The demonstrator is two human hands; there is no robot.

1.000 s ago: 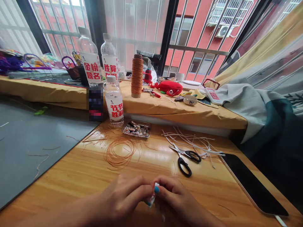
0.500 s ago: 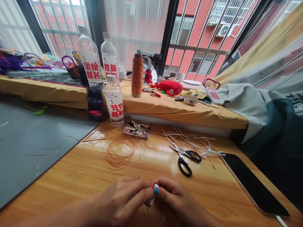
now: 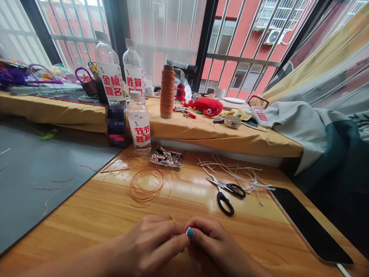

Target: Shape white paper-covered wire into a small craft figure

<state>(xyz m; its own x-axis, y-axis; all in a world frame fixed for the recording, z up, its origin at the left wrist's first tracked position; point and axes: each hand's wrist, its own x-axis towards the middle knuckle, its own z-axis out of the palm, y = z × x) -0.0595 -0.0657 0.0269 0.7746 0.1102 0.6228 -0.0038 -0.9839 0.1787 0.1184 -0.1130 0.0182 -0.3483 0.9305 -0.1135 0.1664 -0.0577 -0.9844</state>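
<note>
My left hand (image 3: pixel 154 242) and my right hand (image 3: pixel 216 238) meet at the fingertips low over the wooden table. A small white piece (image 3: pixel 187 230) is pinched between them, mostly covered by the fingers. Blue colour (image 3: pixel 190 232) shows at the tip of my right thumb. A thin tool with a metal tip and a yellow part (image 3: pixel 172 217) pokes out past the fingers of my left hand; the rest of it is hidden. Beyond the hands lie black-handled scissors (image 3: pixel 223 192), blades slightly apart, and a coil of thin orange-brown thread (image 3: pixel 147 186).
White cords (image 3: pixel 230 171) lie behind the scissors, and a black-screened tablet or phone (image 3: pixel 311 227) is at right. A clear tray of small beads (image 3: pixel 166 157) stands by a water bottle (image 3: pixel 140 125). The cloth-covered ledge (image 3: pixel 201 134) bears a spool of orange thread (image 3: pixel 167 92) and more bottles.
Less of the white piece shows between the fingers now. The thin tool's tip has shifted slightly, and its yellow part has come into sight. Both hands stay nearly in place.
</note>
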